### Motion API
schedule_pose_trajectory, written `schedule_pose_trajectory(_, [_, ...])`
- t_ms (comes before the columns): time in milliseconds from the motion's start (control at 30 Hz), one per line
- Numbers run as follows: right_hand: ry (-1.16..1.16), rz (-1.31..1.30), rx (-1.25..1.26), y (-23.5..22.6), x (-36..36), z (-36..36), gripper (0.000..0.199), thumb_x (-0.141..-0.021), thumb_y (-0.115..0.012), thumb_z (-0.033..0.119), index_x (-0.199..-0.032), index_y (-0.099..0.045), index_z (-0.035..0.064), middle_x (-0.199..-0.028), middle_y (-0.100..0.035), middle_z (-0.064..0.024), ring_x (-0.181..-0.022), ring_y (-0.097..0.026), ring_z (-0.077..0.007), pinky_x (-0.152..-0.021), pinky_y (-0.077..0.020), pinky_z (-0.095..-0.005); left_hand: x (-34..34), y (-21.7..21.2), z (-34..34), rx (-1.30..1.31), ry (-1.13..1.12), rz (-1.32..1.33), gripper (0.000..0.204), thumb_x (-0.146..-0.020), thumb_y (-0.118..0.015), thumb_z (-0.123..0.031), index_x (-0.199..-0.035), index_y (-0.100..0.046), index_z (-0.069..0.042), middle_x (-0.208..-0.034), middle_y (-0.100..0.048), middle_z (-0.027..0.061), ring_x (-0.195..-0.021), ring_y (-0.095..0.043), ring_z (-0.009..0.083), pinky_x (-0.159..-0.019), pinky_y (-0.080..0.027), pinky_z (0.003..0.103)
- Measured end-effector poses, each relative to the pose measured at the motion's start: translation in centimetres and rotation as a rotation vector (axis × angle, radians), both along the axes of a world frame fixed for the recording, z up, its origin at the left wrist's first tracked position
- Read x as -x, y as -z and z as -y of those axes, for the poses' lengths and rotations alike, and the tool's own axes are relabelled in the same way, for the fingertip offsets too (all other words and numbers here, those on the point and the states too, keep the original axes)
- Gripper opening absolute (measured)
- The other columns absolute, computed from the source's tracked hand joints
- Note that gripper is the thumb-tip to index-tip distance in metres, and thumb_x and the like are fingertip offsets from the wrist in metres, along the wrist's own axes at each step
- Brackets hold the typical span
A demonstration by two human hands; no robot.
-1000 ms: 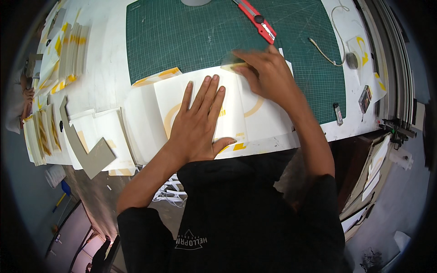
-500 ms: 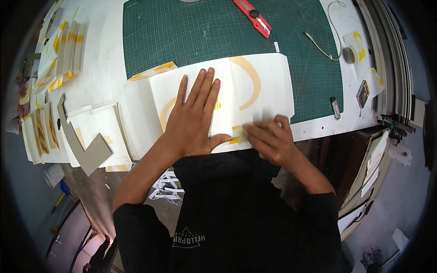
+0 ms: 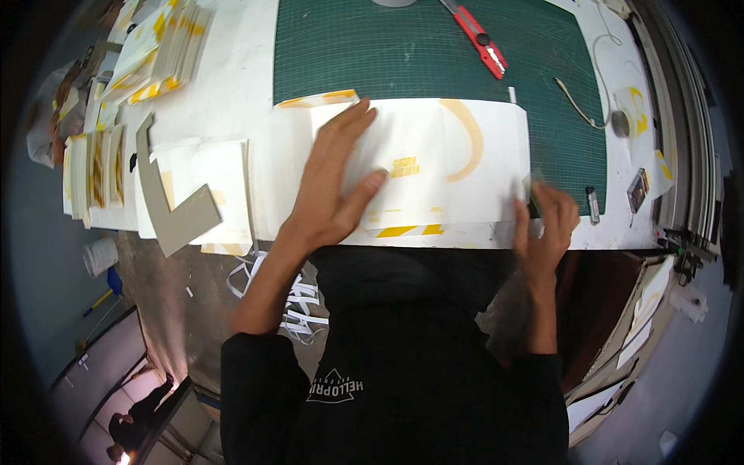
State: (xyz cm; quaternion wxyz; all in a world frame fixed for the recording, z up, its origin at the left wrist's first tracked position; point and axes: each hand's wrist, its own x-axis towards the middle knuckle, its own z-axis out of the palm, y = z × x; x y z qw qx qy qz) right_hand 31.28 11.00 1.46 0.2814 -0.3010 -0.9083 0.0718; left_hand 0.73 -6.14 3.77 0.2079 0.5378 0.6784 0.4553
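Note:
A creased sheet of white card (image 3: pixel 488 194) with pale orange and yellow print lies along the table's near edge, partly over a green cutting mat (image 3: pixel 349 54). A striped yellow flap (image 3: pixel 411 230) shows along its near edge. My left hand (image 3: pixel 329 186) is over the card's left part, fingers stretched out and thumb apart, holding nothing; whether it touches the card is unclear. By the card's right near corner is my right hand (image 3: pixel 546 225), blurred, with thumb and fingers bent toward each other. A small greyish thing seems pinched there, too smeared to name.
A red utility knife (image 3: pixel 480 43) lies on the mat. A grey angled board (image 3: pixel 182 225) rests on white sheets (image 3: pixel 236 170) at left, near stacked printed cards (image 3: pixel 174 58). Rightward are a cable (image 3: pixel 577 101) and a small cutter (image 3: pixel 593 205). Another person's hand (image 3: pixel 60 124) shows far left.
My left hand has lifted or slid from its flat press, its thumb now over the card. The right hand has moved right, from the near edge's middle to the card's right corner. The view has shifted.

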Motion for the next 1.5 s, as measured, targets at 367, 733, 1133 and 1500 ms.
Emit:
schedule_pose_trajectory(367, [-0.442,0.065,0.083,0.2,12.3,12.0,0.051,-0.079,-0.076,0.018,-0.128,-0.07,0.0052,-0.13,-0.065,-0.0116,-0.118,-0.062,-0.0287,-0.107,-0.0334,-0.0563,-0.2,3.0,1.5,-0.013,-0.301,0.317,0.043,-0.108,-0.056,-0.02,-0.142,-0.056,0.007,-0.126,-0.069,0.0223,-0.118,-0.065,0.0284,-0.105,-0.049,0.04])
schedule_pose_trajectory(733, [-0.257,-0.114,0.053,-2.5,9.6,11.0,0.045,-0.076,-0.07,0.003,-0.121,-0.068,-0.0007,-0.118,-0.072,-0.0144,-0.105,-0.071,-0.0316,-0.107,-0.0372,-0.0563,0.0,2.4,1.5,0.074,-0.244,0.165,0.037,-0.105,-0.061,-0.019,-0.134,-0.06,0.004,-0.125,-0.067,0.0199,-0.118,-0.065,0.0313,-0.105,-0.049,0.041])
schedule_pose_trajectory(1133, [0.336,-0.464,0.899,-0.5,3.5,5.2,0.059,-0.089,-0.069,-0.009,-0.142,-0.045,-0.0098,-0.125,-0.067,-0.0255,-0.094,-0.073,-0.0188,-0.072,-0.0586,-0.0241,-3.8,1.0,-1.9,0.366,-0.148,-0.65,0.053,-0.088,-0.084,-0.034,-0.13,-0.067,-0.006,-0.134,-0.06,0.0225,-0.125,-0.058,0.0402,-0.107,-0.046,0.051])
schedule_pose_trajectory(1500, [0.289,-0.45,0.952,0.2,2.2,4.5,0.06,-0.088,-0.069,-0.01,-0.143,-0.045,-0.0085,-0.118,-0.07,-0.0222,-0.098,-0.074,-0.0193,-0.077,-0.0594,-0.0263,-4.7,1.4,-5.3,0.274,0.346,-0.635,0.059,-0.096,-0.073,-0.024,-0.152,-0.057,-0.027,-0.17,-0.037,0.0085,-0.154,-0.035,0.0381,-0.126,-0.026,0.064])
